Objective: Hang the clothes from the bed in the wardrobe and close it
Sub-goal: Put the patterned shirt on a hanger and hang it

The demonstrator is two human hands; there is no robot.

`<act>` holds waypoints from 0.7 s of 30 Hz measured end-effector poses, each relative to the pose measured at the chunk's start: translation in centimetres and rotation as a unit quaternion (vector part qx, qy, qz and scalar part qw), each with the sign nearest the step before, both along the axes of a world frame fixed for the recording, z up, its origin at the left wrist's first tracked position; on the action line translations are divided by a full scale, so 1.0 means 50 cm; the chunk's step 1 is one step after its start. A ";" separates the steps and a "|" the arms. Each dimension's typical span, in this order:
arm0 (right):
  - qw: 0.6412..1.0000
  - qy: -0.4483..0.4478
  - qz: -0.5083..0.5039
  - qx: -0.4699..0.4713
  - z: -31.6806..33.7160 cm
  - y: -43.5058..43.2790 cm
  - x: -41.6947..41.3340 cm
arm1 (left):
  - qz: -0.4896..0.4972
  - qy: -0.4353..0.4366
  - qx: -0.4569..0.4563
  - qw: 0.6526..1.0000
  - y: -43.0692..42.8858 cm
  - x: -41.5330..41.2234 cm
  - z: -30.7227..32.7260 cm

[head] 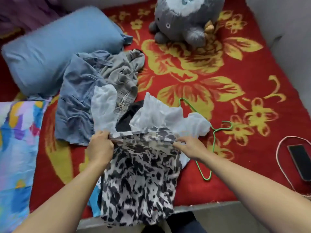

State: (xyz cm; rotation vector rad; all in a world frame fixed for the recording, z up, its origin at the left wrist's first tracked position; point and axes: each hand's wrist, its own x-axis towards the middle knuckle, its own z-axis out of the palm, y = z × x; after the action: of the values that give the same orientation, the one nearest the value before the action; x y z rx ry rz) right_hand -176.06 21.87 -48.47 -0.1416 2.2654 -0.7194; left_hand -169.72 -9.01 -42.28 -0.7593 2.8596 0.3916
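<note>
Head view: the patterned blouse (pixel 139 174) lies at the near edge of the bed, its black-and-white body trailing over the edge towards the person and its sheer white sleeves (pixel 156 113) spread back over the clothes pile. The left hand (pixel 101 145) pinches one shoulder seam between thumb and curled fingers. The right hand (pixel 186 147) pinches the other, though blur hides its exact finger positions. The cloth looks thin, light and limp, likely to sag and slide rather than hold any shape, so the shoulders are probably the best places to grip. The gauzy sleeves seem prone to snagging. Just beside the right hand a green wire hanger (pixel 213 142) lies partly under a sleeve. It is slim, springy-looking and smooth, so the blouse may slip off its sloping arms. Behind, a soft denim garment (pixel 75 98) and a crumpled grey garment (pixel 121 71) await, both heavier-looking. They rest on a plush red floral blanket (pixel 218 81) near a blue pillow (pixel 58 52) and a fuzzy grey stuffed toy (pixel 185 19). A phone (pixel 299 162) lies well to the right.
</note>
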 end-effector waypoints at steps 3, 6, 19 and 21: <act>0.989 0.032 -0.118 0.082 -0.118 0.058 -0.027 | 0.051 0.017 0.013 0.998 0.021 -0.015 -0.090; 0.938 0.051 -0.310 0.147 -0.218 0.137 -0.064 | 0.107 0.050 0.050 0.992 0.042 -0.028 -0.168; 0.786 0.086 -0.606 -0.085 -0.245 0.139 -0.206 | 0.060 0.051 0.126 0.989 0.100 -0.056 -0.273; 0.789 0.108 -0.586 -0.150 -0.170 0.119 -0.222 | 0.067 0.053 0.107 0.991 0.076 -0.069 -0.244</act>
State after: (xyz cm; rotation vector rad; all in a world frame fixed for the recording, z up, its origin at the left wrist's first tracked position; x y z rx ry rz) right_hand -187.18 27.82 -56.96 1.2001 2.2495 -1.7478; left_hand -173.17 -5.19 -54.49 -0.9168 2.8079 0.7655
